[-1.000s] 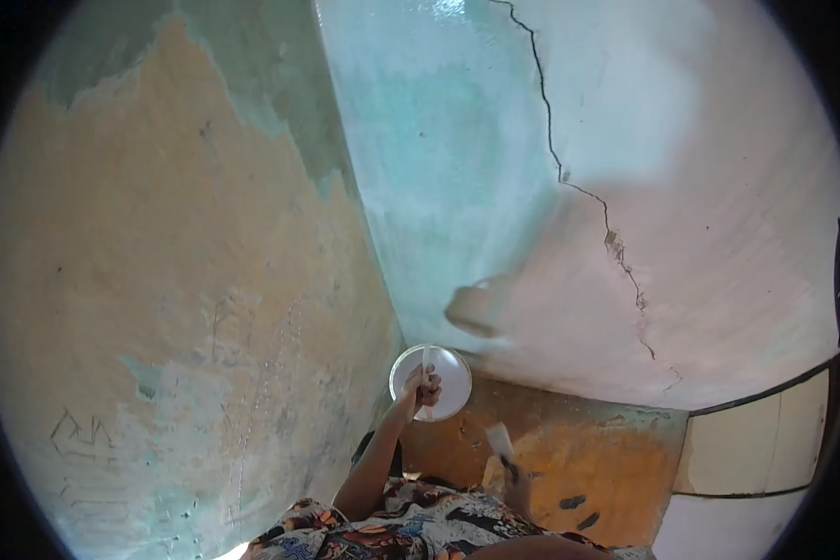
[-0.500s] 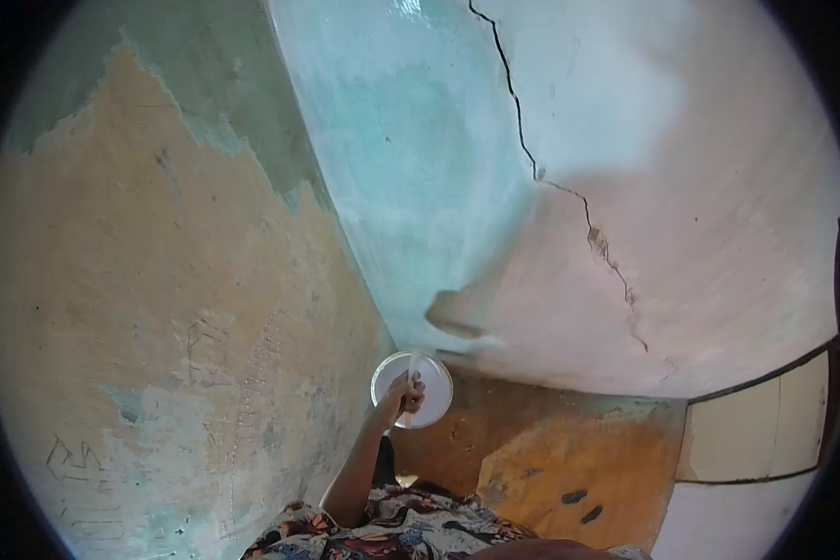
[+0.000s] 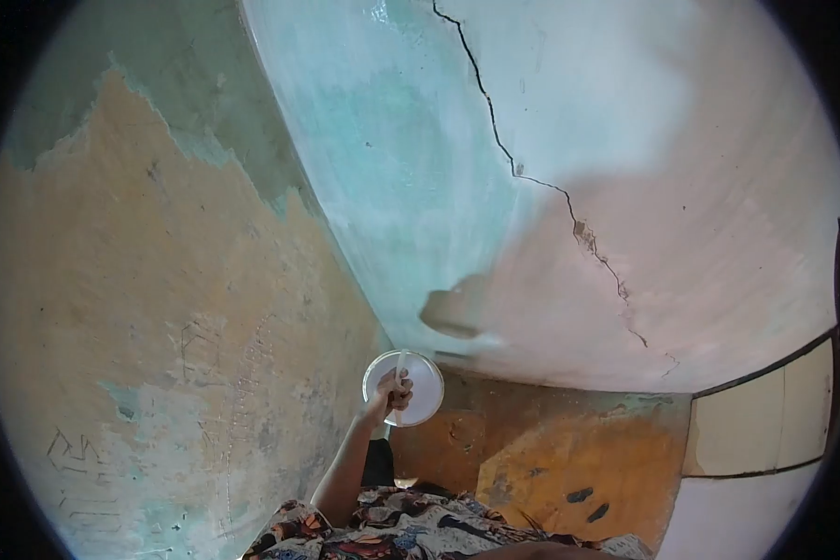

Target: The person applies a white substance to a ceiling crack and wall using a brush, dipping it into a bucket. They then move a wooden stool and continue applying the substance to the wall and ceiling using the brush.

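One bucket in the head view (image 3: pixel 441 390), white and round with a pale rim, held near the corner where the walls meet! One left hand (image 3: pixel 397 392) has its fingers curled round the single pale handle (image 3: pixel 401 360); the right hand is out of frame, so its fingers I can't tell. Two dark patches (image 3: pixel 580 495) show on the orange-brown floor (image 3: pixel 523 495), too small to name; one long crack (image 3: pixel 491 121) splits the facing wall (image 3: pixel 420 187).

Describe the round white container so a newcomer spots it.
Follow where the tan wall meets the cracked wall down to the left hand. It grips a pale strip across the container. Unlike the orange surface beside it, the container is a white circle.
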Motion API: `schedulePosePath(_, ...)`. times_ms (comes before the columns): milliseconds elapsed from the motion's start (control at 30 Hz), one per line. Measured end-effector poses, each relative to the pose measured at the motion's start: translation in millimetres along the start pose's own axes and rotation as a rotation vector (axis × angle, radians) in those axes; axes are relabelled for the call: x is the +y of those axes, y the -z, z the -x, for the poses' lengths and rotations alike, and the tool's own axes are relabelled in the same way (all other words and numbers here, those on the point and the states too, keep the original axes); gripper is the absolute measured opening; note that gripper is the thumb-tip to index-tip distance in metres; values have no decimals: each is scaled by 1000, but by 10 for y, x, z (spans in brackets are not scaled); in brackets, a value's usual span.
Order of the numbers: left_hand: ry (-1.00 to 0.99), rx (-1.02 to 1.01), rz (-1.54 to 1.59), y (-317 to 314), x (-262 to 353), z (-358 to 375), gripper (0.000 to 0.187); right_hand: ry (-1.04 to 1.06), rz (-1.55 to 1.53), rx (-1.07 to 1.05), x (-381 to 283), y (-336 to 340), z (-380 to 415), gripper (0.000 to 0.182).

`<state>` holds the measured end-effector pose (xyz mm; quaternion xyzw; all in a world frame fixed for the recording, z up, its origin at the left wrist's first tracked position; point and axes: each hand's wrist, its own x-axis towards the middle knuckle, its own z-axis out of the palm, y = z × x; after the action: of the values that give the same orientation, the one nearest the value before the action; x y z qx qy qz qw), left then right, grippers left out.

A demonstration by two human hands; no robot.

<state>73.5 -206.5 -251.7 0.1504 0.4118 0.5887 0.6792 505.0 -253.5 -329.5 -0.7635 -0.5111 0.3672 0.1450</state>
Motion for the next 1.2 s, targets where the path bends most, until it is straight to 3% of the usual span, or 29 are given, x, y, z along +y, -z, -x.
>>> schedulePosePath(100, -9, -51, -26, 51, 15, -13, 27, 144, 13, 71, -34, -113, -121, 25)
schedulePosePath(200, -27, -20, 15, -1, 34, -3, 25, 417, 31, 228, -420, -182, -473, 25)
schedulePosePath(300, -38, -89, 11, -52, 85, -40, 20, 642, 11, 370, -1468, -33, -940, 25)
schedulePosePath(467, -8, -110, -7, -167, 104, -153, 20, 1102, -317, 550, -3837, 820, -825, 29)
schedulePosePath(500, 2, -101, -8, -188, 118, -194, 20, 1239, -320, 649, -4164, 921, -847, 30)
schedulePosePath(533, 10, -90, -11, -198, 134, -224, 21, 1218, -384, 564, -4467, 1058, -720, 31)
schedulePosePath(600, 1, -120, -10, -220, 173, -241, 21, 1390, -459, 669, -4972, 1215, -644, 32)
schedulePosePath(733, -16, -162, -29, -116, 136, -310, 19, 1500, -440, 813, -5674, 1355, -547, 35)
schedulePosePath(933, -10, -65, -64, -146, 163, -373, 22, 1472, -227, 960, -6076, 1270, -885, 45)
schedulePosePath(967, -5, -58, -55, -141, 175, -362, 22, 1431, -277, 876, -6000, 1180, -957, 44)
schedulePosePath(1033, 3, -57, -36, -122, 185, -355, 22, 1347, -368, 720, -5689, 926, -1064, 42)
schedulePosePath(1100, 7, -52, -10, -22, 167, -351, 21, 1279, -287, 733, -5272, 616, -1157, 44)
schedulePosePath(1200, 11, -34, 19, 17, 191, -354, 22, 1086, -171, 573, -4572, 188, -1207, 46)
